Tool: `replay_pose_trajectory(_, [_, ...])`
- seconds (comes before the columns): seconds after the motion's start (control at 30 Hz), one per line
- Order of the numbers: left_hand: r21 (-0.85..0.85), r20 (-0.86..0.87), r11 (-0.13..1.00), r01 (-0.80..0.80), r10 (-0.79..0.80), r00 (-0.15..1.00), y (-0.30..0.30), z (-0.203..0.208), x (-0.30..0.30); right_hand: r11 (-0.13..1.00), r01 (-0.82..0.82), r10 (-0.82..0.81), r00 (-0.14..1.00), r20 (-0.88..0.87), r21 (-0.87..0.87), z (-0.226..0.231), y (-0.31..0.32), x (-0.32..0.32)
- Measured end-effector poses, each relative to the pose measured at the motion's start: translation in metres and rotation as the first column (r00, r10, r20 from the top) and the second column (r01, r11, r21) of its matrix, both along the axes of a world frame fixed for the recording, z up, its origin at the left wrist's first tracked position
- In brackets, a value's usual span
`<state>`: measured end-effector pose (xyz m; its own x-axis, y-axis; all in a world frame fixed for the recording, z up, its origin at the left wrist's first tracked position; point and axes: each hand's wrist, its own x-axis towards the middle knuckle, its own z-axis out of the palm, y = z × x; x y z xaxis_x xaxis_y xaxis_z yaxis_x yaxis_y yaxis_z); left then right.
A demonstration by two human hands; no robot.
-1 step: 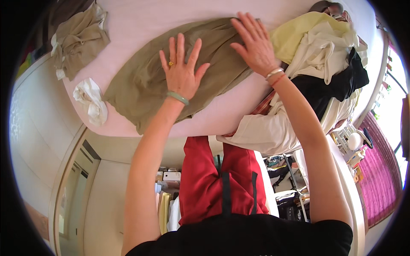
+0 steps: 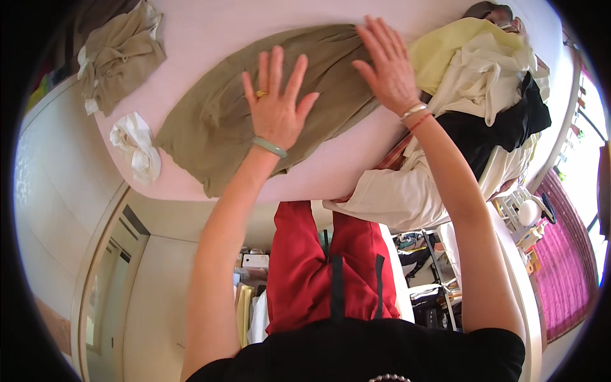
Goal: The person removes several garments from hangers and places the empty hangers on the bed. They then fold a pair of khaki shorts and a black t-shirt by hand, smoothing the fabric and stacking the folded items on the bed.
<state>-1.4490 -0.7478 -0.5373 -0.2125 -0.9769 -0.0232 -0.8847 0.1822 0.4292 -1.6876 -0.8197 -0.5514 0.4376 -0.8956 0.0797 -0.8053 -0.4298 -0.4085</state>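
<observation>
One olive-brown garment (image 2: 213,127) under your left hand (image 2: 275,114), fingers spread wide, and right hand (image 2: 393,76), fingers slightly parted, beside yellow cloth (image 2: 439,51) at right.

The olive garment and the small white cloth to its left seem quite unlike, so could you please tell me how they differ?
Size: the olive garment is far larger than the white cloth.
Pose: the olive garment is spread out with some creases, while the white cloth lies bunched up.
Handling: the left hand is over the olive garment; the white cloth has no hand on it.
Both lie on the pale pink surface.
</observation>
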Motion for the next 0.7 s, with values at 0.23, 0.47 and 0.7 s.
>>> replay_pose_trajectory(0.23, [0.026, 0.088, 0.997, -0.068, 0.065, 0.994, -0.004, -0.048, -0.043, 0.976, 0.198, -0.213, 0.957, 0.196, 0.091, -0.036, 0.007, -0.017])
replay_pose_trajectory(0.47, [-0.009, -0.061, 0.995, -0.104, 0.103, 0.993, 0.002, -0.027, -0.051, 0.914, 0.246, -0.357, 0.866, 0.349, 0.324, -0.02, 0.007, -0.028])
replay_pose_trajectory(0.7, [0.056, -0.04, 0.974, -0.217, 0.22, 0.975, 0.006, -0.052, -0.079, 0.83, 0.385, -0.469, 0.873, 0.132, 0.403, -0.006, -0.002, -0.021])
